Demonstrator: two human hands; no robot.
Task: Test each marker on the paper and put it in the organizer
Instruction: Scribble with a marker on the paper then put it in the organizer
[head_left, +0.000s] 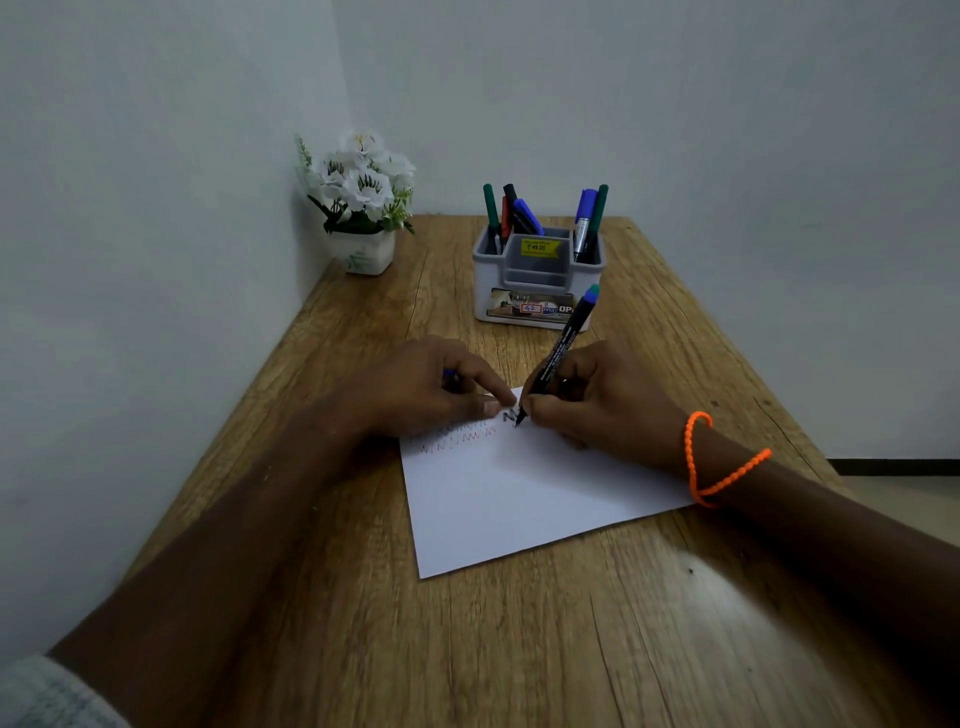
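While your right hand (597, 395) grips the marker (563, 348), tip on the paper (519, 499) near its far edge, your left hand (431, 387) pinches a blue cap and pins that edge. The organizer (537, 275) stands farther back, apart from the paper.

Black marker (563, 347) tilted, tip down on the paper (519, 499), blue-green end up toward the organizer (537, 283). White paper lies skewed on the wood, red zigzags and a dark scribble near its top edge. Grey-white organizer stands behind, capped markers (589, 221) upright in both side compartments.
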